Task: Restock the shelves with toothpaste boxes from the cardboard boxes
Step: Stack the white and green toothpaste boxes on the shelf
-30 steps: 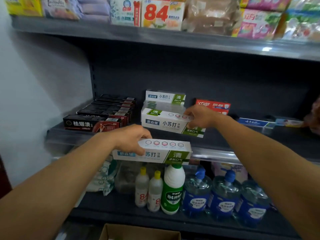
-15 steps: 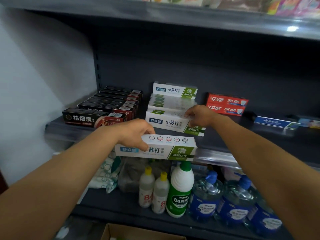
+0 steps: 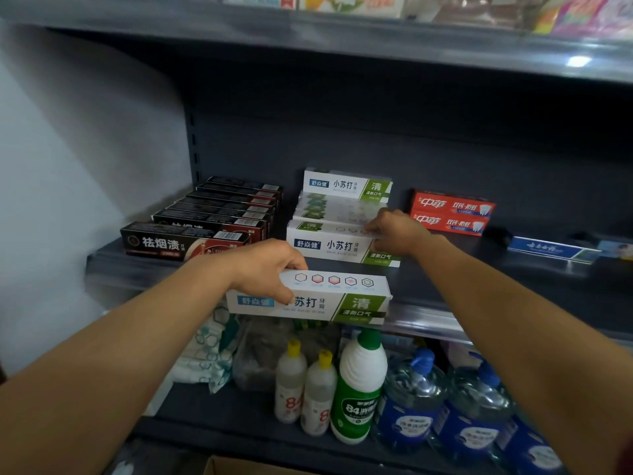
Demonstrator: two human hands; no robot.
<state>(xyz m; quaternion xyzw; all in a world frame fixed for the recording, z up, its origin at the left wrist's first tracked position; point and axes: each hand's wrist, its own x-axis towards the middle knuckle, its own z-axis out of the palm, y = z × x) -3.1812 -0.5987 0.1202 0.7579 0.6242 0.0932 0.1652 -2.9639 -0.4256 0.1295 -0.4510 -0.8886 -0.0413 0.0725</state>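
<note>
Long, glossy white-and-green carton point(image 3: 308, 299) at frame centre: the left hand point(image 3: 263, 269) grips it, fingers curled over its top, above the shelf lip point(image 3: 428, 320). The right hand point(image 3: 397, 229) pinches the shelved box point(image 3: 329, 245), centre-right.

White-and-green toothpaste box point(image 3: 329, 299), red-hexagon row
</note>
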